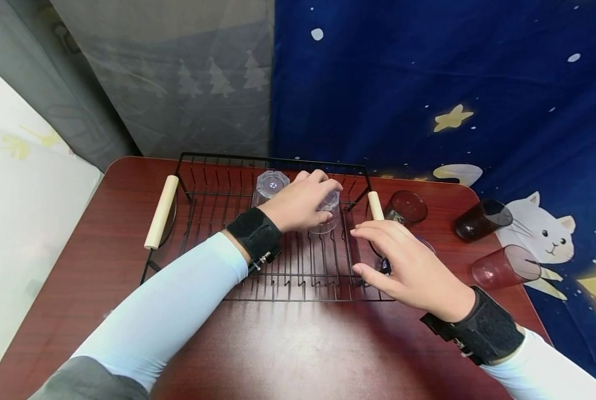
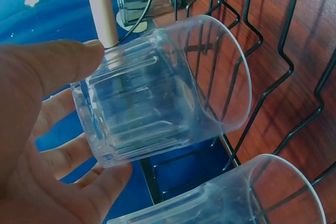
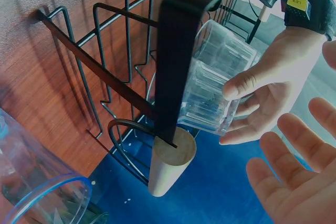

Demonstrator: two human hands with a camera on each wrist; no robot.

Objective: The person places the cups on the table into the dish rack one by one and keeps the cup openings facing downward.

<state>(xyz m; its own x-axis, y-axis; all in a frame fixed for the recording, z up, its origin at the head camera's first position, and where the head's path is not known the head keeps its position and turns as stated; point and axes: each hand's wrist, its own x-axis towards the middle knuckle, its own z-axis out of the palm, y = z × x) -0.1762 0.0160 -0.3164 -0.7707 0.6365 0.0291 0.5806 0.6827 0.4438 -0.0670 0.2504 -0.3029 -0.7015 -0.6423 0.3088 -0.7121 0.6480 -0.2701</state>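
"Head view: where's the left hand [image 1: 298, 205]?"

"At the right half of the black wire rack [image 1: 298, 274], thumb and fingers round the base of an upside-down clear cup [image 1: 328, 216]. Whether its rim touches the wires, I can't tell."

"Beside it?"

"A second clear cup [image 1: 271, 184], just left, also mouth down."

"And the right hand [image 1: 413, 264]?"

"Wide, thumb apart from fingers, near the right wooden handle [image 1: 375, 205]. A dark tumbler [image 1: 480, 222] is farther right."
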